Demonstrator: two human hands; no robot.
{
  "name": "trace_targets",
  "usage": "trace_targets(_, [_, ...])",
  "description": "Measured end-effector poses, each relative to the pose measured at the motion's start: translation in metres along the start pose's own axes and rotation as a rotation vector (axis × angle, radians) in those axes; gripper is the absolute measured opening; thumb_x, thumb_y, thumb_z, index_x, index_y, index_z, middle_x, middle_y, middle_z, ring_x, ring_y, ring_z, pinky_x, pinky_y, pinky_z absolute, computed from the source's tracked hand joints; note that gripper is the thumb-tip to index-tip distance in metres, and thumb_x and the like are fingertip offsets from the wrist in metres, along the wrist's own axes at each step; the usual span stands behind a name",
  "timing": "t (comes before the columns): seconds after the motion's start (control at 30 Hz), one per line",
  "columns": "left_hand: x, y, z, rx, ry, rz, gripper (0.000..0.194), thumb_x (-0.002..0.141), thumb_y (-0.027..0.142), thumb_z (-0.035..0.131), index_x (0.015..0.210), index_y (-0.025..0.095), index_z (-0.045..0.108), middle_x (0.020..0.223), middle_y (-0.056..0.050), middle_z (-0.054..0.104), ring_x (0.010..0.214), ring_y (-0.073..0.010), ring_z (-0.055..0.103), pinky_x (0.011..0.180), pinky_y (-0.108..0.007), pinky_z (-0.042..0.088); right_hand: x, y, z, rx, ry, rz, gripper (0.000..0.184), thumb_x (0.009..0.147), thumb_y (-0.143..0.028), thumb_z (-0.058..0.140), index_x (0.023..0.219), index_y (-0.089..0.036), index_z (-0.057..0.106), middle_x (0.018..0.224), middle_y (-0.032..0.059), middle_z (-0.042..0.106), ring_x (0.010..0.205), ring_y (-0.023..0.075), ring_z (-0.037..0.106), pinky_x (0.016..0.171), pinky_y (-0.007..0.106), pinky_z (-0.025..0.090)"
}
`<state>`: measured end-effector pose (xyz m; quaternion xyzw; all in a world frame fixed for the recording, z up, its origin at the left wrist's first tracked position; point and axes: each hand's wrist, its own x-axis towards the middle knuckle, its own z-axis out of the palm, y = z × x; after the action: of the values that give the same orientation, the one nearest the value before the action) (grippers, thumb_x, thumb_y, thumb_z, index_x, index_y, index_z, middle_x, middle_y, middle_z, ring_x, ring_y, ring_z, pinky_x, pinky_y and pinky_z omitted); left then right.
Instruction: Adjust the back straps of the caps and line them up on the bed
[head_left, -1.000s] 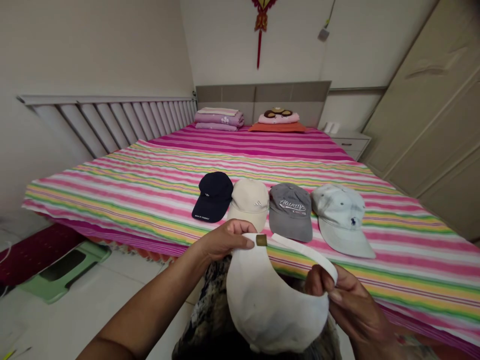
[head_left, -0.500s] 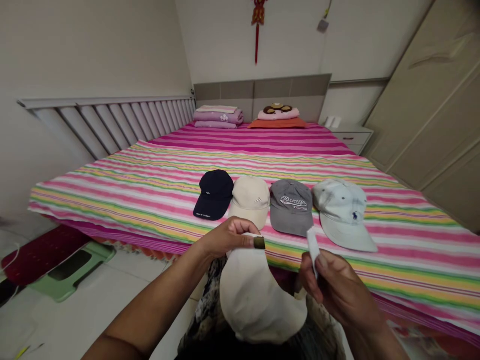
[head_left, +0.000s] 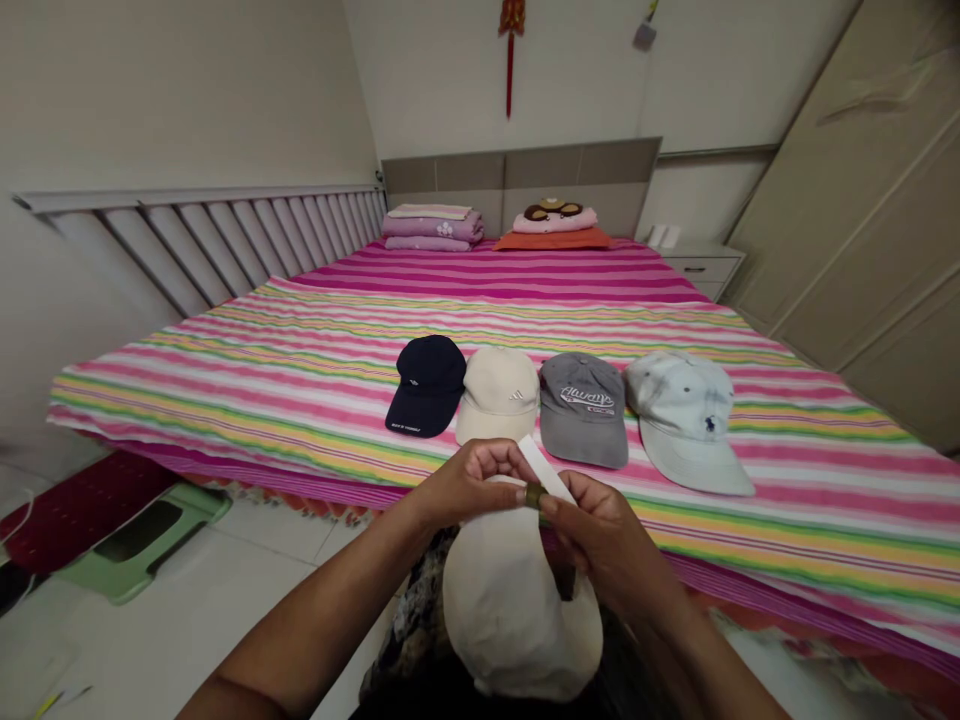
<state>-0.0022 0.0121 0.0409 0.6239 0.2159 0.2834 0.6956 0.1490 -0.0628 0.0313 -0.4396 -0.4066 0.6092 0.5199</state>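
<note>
A cream baseball cap (head_left: 499,600) hangs over my lap, its back strap opening turned up toward the bed. My left hand (head_left: 480,480) pinches one end of the back band beside a brass-coloured buckle (head_left: 533,494). My right hand (head_left: 604,525) grips the white strap (head_left: 546,468), whose free end sticks up past the buckle, between both hands. Fingers partly hide how far the strap is threaded. Just beyond my hands, a navy cap (head_left: 429,385), a beige cap (head_left: 500,390), a grey cap (head_left: 583,405) and a pale blue cap (head_left: 686,415) lie in a row.
The caps rest on a bed with a striped sheet (head_left: 300,360). Folded purple bedding (head_left: 433,230) and a pink-and-orange stack (head_left: 553,230) lie by the headboard (head_left: 517,180). A green stool (head_left: 142,545) stands on the floor at left, a nightstand (head_left: 705,268) at back right.
My right hand has moved left, bringing the strap from apart to the buckle at my left hand. The cap's opening has narrowed. The row of caps stays put.
</note>
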Motion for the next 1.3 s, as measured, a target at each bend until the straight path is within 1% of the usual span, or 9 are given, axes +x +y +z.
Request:
trace_targets(0.13, [-0.004,-0.002,-0.001,0.231,0.019,0.170,0.028,0.060,0.020,0.072,0.084,0.013,0.060,0.080,-0.004,0.062,0.076,-0.0127,0.056,0.071,-0.023,0.042,0.001,0.002,0.006,0.220,-0.064,0.021,0.028,0.068,-0.035,0.066,0.060,-0.017,0.046,0.033,-0.0104,0.035,0.032,0.0021,0.020,0.035,0.017,0.014])
trace_targets(0.23, [-0.008,-0.002,0.001,0.263,0.098,0.218,0.025,0.060,0.018,0.072,0.082,0.013,0.061,0.079,-0.004,0.063,0.074,-0.0125,0.057,0.070,-0.023,0.043,0.001,0.001,0.009,0.248,-0.088,0.019,0.027,0.070,-0.034,0.065,0.060,-0.017,0.047,0.033,-0.0099,0.036,0.032,0.0023,0.022,0.036,0.017,0.015])
trace_targets(0.3, [-0.010,-0.003,0.002,0.144,0.117,0.202,0.022,0.061,0.018,0.072,0.080,0.013,0.062,0.077,-0.004,0.064,0.073,-0.0117,0.058,0.070,-0.022,0.043,0.000,0.000,0.010,0.237,-0.053,0.008,0.028,0.073,-0.036,0.062,0.059,-0.016,0.049,0.034,-0.0087,0.038,0.032,0.0021,0.023,0.036,0.017,0.015])
trace_targets(0.4, [-0.011,-0.006,0.003,-0.176,0.129,0.122,0.023,0.061,0.023,0.073,0.079,0.013,0.062,0.075,-0.004,0.066,0.068,-0.0107,0.060,0.066,-0.021,0.045,-0.001,-0.003,0.009,0.226,0.035,-0.029,0.030,0.074,-0.038,0.060,0.057,-0.014,0.053,0.039,-0.0057,0.044,0.033,0.0026,0.031,0.037,0.017,0.020])
trace_targets(0.5, [-0.010,-0.011,0.002,-0.444,0.153,0.062,0.028,0.058,0.027,0.075,0.078,0.013,0.061,0.073,-0.005,0.067,0.060,-0.0103,0.060,0.059,-0.021,0.047,-0.003,-0.007,0.008,0.245,0.055,-0.025,0.028,0.068,-0.036,0.065,0.053,-0.013,0.056,0.043,-0.0030,0.049,0.037,0.0049,0.040,0.040,0.018,0.028])
trace_targets(0.63, [-0.007,-0.018,0.003,-0.626,0.186,0.046,0.029,0.056,0.024,0.076,0.078,0.013,0.061,0.064,-0.003,0.066,0.056,-0.0113,0.061,0.054,-0.019,0.047,-0.006,-0.011,0.010,0.296,0.050,-0.001,0.023,0.062,-0.029,0.067,0.048,-0.014,0.056,0.044,-0.0027,0.048,0.037,0.0060,0.039,0.040,0.019,0.029])
trace_targets(0.77, [-0.005,-0.021,0.003,-0.653,0.202,0.028,0.029,0.055,0.024,0.076,0.077,0.013,0.060,0.060,-0.002,0.065,0.053,-0.0114,0.061,0.050,-0.018,0.045,-0.006,-0.011,0.012,0.288,0.030,0.011,0.025,0.064,-0.026,0.064,0.044,-0.014,0.054,0.042,-0.0029,0.045,0.036,0.0058,0.036,0.039,0.020,0.026])
trace_targets(0.93, [-0.004,-0.021,0.002,-0.622,0.263,0.010,0.035,0.049,0.026,0.079,0.075,0.013,0.059,0.063,-0.001,0.064,0.053,-0.0114,0.060,0.052,-0.020,0.046,-0.002,-0.008,0.012,0.279,0.021,0.037,0.026,0.065,-0.027,0.063,0.044,-0.015,0.053,0.041,-0.0031,0.044,0.035,0.0062,0.036,0.038,0.021,0.025])
trace_targets(1.3, [-0.005,-0.020,0.001,-0.595,0.270,0.017,0.039,0.047,0.029,0.080,0.075,0.013,0.057,0.064,0.000,0.063,0.055,-0.0124,0.061,0.056,-0.023,0.047,0.002,-0.004,0.013,0.306,0.000,0.074,0.026,0.066,-0.027,0.061,0.045,-0.015,0.052,0.039,-0.0035,0.044,0.033,0.0061,0.036,0.037,0.021,0.023])
